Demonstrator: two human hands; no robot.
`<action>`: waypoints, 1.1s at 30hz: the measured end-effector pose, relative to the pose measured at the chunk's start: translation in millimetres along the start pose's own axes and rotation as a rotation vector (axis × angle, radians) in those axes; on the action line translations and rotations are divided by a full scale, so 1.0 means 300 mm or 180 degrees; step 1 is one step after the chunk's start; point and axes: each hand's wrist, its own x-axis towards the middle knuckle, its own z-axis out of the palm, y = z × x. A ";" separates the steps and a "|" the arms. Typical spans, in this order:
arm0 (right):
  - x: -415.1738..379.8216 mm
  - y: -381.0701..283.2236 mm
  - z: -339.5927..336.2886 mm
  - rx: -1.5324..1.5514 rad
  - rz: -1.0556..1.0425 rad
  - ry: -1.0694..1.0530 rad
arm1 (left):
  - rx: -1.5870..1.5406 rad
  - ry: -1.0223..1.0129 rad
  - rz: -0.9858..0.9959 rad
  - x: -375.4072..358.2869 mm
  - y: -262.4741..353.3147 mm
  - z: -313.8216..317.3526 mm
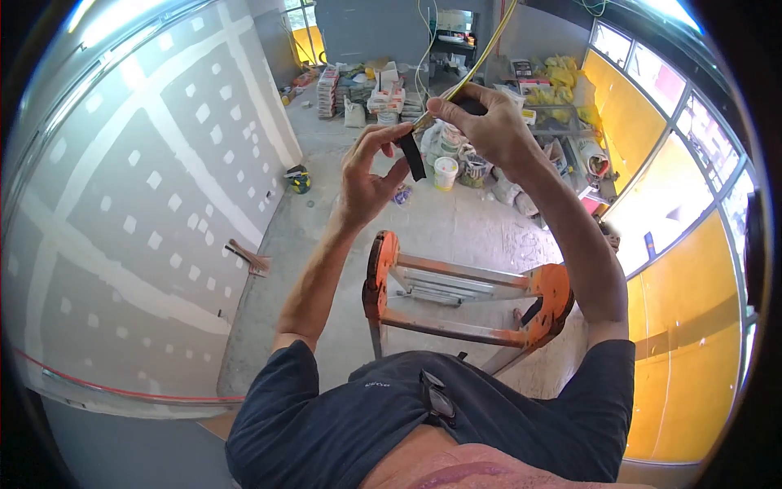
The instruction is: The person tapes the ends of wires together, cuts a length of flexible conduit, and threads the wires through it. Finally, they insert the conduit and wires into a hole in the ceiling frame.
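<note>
Both my hands are raised at the lower end of several thin yellow cables (491, 50) that hang from above. My left hand (366, 173) pinches at the cable ends, where a strip of black tape (414, 156) hangs down from the fingertips. With thumb and fingers, my right hand (493, 130) grips the cables just above. A dark round thing, apparently a tape roll (472, 107), is partly hidden in its palm. The exact contact between the left fingertips, tape and cables is too small to make out.
Below me stands an orange-topped stepladder (456, 330). Plasterboard wall (175, 155) runs along the left, yellow-covered glazing (684, 326) along the right. Stacked bags (387, 99), a white bucket (445, 174) and yellow sacks (562, 81) lie ahead. A dark bucket (299, 179) sits by the wall.
</note>
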 end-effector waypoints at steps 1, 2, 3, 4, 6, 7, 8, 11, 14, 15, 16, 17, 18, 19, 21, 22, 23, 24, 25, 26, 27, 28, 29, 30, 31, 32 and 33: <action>-0.004 0.001 0.003 0.0083 -0.0008 -0.0044 | 0.0580 -0.0050 0.0301 0.004 0.001 -0.005; -0.006 -0.001 0.004 0.0162 -0.0019 -0.0081 | 0.0580 -0.0039 0.0315 0.008 0.001 0.000; -0.013 -0.007 0.003 0.0153 -0.0029 -0.0075 | 0.0413 0.0135 0.0274 0.011 0.003 0.012; -0.024 -0.015 0.003 0.0223 -0.0042 -0.0117 | 0.0242 0.0304 0.0224 0.011 0.005 0.020; -0.037 -0.014 0.001 0.0289 -0.0045 -0.0160 | -0.0336 0.0361 -0.0254 0.000 0.010 0.023; -0.040 -0.007 0.000 0.0386 -0.0067 -0.0206 | -0.0901 0.0416 -0.0731 -0.002 0.012 0.021; -0.042 0.000 0.001 0.0486 -0.0088 -0.0254 | -0.0902 0.0419 -0.0734 0.002 0.014 0.007; -0.043 0.022 0.011 0.0875 -0.0289 -0.0269 | -0.1265 0.0017 -0.1276 0.026 0.032 -0.030; -0.037 0.041 0.021 0.0858 -0.0582 -0.0322 | -0.1693 -0.0001 -0.1704 0.035 0.047 -0.035; -0.035 0.050 0.027 0.0869 -0.0579 -0.0322 | -0.1878 0.0020 -0.1879 0.032 0.046 -0.032; -0.031 0.057 0.033 0.0953 -0.0643 -0.0319 | -0.2064 0.0042 -0.2048 0.030 0.044 -0.031; -0.029 0.061 0.038 0.1037 -0.0706 -0.0318 | -0.2058 0.0046 -0.2051 0.028 0.040 -0.033; -0.029 0.059 0.040 0.1041 -0.0707 -0.0321 | -0.2026 0.0023 -0.2052 0.026 0.034 -0.035; -0.030 0.056 0.042 0.0937 -0.0727 -0.0276 | -0.1997 0.0001 -0.2052 0.028 0.035 -0.035; -0.031 0.057 0.048 0.0838 -0.0744 -0.0240 | -0.1967 0.0116 -0.2074 0.032 0.051 -0.033; -0.030 0.061 0.053 0.0928 -0.0828 -0.0248 | -0.1938 0.0230 -0.2094 0.032 0.059 -0.034; -0.030 0.065 0.057 0.1019 -0.0910 -0.0252 | -0.1933 0.0238 -0.2099 0.028 0.059 -0.037; -0.028 0.070 0.062 0.1025 -0.0906 -0.0255 | -0.1931 0.0228 -0.2084 0.023 0.056 -0.040; -0.024 0.076 0.065 0.0975 -0.0932 -0.0262 | -0.1931 0.0213 -0.2067 0.020 0.053 -0.042; -0.019 0.080 0.066 0.0926 -0.0955 -0.0267 | -0.1930 0.0206 -0.2072 0.020 0.050 -0.045; -0.016 0.083 0.066 0.0931 -0.0949 -0.0260 | -0.1853 0.0163 -0.1943 0.020 0.045 -0.050; -0.011 0.086 0.067 0.0861 -0.0964 -0.0261 | -0.1774 0.0121 -0.1815 0.021 0.042 -0.055; -0.007 0.086 0.067 0.0790 -0.0980 -0.0265 | -0.1771 0.0117 -0.1821 0.024 0.040 -0.061; -0.004 0.082 0.067 0.0796 -0.0975 -0.0266 | -0.1686 0.0100 -0.1809 0.028 0.038 -0.066; -0.002 0.073 0.065 0.0835 -0.0971 -0.0290 | -0.1600 0.0083 -0.1797 0.030 0.035 -0.072; 0.002 0.068 0.066 0.0873 -0.0968 -0.0313 | -0.1596 0.0083 -0.1803 0.036 0.031 -0.081; 0.006 0.068 0.070 0.0878 -0.0965 -0.0311 | -0.1394 -0.0131 -0.1840 0.040 0.025 -0.091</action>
